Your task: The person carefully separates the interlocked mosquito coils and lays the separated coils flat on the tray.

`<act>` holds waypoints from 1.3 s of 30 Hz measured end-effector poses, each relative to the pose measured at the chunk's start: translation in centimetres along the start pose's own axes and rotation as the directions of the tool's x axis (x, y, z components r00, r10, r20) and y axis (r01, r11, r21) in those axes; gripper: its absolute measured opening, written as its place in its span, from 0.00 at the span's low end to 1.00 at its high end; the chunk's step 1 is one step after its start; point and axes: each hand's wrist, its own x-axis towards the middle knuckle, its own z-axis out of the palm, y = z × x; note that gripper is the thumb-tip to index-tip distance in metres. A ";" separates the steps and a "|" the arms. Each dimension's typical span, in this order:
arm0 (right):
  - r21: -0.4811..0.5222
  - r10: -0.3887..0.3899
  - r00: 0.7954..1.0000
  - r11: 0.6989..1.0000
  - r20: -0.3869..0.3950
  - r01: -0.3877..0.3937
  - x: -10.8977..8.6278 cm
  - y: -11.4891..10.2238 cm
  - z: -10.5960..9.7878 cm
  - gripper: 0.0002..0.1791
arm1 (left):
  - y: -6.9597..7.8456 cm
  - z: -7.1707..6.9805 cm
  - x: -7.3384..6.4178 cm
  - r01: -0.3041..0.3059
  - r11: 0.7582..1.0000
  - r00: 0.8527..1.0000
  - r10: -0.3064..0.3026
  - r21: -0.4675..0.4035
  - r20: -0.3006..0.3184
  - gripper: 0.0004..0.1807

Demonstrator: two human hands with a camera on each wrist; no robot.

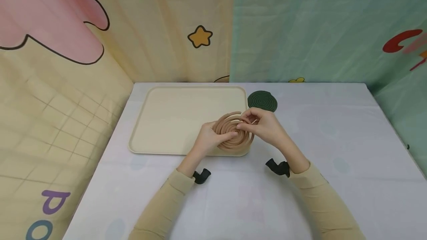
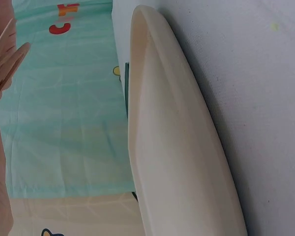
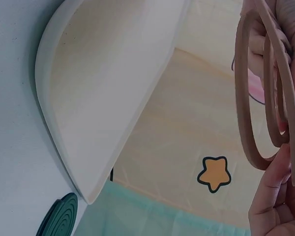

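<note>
Clearly, the left hand [image 1: 211, 136] and the right hand [image 1: 265, 125] have a closed grip, pinching the brown mosquito coil [image 1: 233, 144] from its two sides. This coil is raised between the grips, above the cream tray [image 1: 176, 121]. Just beyond the right grip, a green mosquito coil [image 1: 262, 101] lies on the surface [image 1: 333, 140], beside the tray.

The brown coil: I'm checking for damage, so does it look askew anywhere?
Yes: the brown coil splays out of plane between the left hand and right hand, with uneven gaps; the green coil looks flat and compact. I can't tell whether anything has snapped.
</note>
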 end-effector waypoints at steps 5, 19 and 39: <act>-0.061 -0.053 0.998 0.997 0.012 0.054 0.1 -0.2 0.1 0.11 | 0.0 0.1 0.0 -0.017 0.999 0.999 0.015 0.044 0.039 0.17; 0.049 0.088 0.993 0.995 -0.076 -0.084 0.2 0.2 0.8 0.12 | -0.5 1.0 0.3 0.007 0.998 0.996 -0.012 -0.059 -0.084 0.18; 0.414 0.207 0.973 0.898 -0.101 -0.148 -0.9 1.3 3.4 0.11 | -0.6 2.0 0.1 -0.044 0.896 0.960 -0.085 -0.443 -0.268 0.24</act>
